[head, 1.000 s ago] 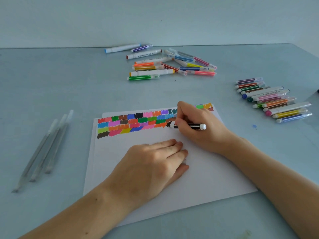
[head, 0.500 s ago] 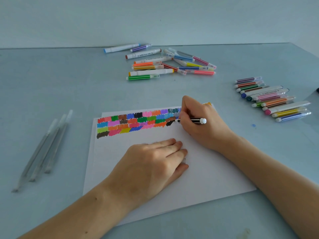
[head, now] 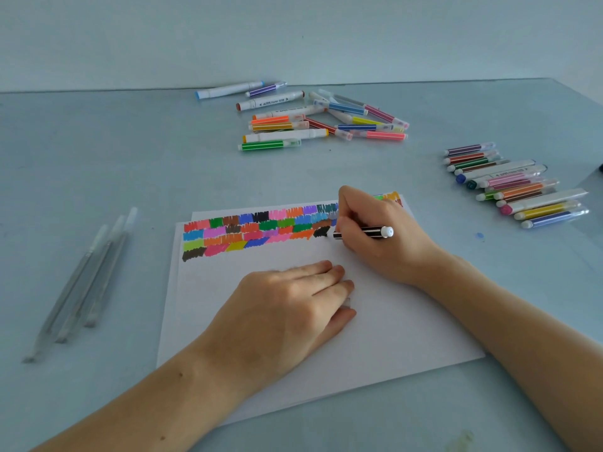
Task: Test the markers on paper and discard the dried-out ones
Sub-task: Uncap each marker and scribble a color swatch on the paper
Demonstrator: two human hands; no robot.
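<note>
— Where's the black marker [head: 365, 232]?
— Pinched in the right hand [head: 375, 233], tip beside the black swatch on the paper [head: 408, 321].
— The left hand [head: 287, 308]?
— Flat on the sheet, fingers straight. More markers [head: 319, 120] lie at twelve o'clock on the table [head: 98, 158].

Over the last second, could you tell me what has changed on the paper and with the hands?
The right hand, gripping the black marker, shifted slightly right along the swatch rows and back toward the black swatch, with its tip near that swatch's right end. The left hand stayed flat on the paper. The marker groups and the clear pens did not move.
</note>
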